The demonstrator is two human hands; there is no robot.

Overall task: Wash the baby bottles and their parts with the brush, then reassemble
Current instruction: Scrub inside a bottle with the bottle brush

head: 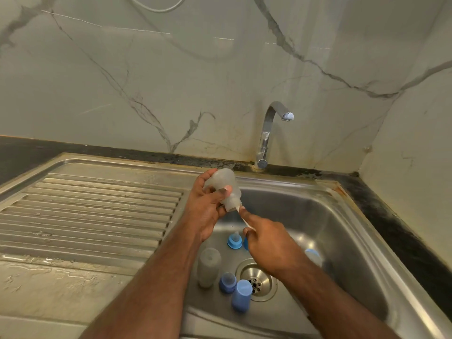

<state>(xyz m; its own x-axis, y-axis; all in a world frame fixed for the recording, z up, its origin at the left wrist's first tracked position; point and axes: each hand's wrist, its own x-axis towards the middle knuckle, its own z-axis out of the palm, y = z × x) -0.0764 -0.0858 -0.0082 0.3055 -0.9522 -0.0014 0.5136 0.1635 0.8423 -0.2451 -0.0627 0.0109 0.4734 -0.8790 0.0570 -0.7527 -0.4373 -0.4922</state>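
Frosted plastic, the baby bottle (223, 189) sits at frame centre over the steel sink (342, 216), clamped in the left hand (205, 209), mouth tilted down-right. The right hand (266, 243) has its fingers closed on the white brush handle (245, 220), which enters the bottle's mouth. Lower centre, another bottle (208, 266), blue nipple rings (234, 241) and a blue cap (241, 296) lie in the basin near the drain (258, 277).

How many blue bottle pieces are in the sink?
5 at least: a teat ring under the hands, a sliver beside it, one behind the right wrist, and a ring and cap by the drain. The right hand may hide more.
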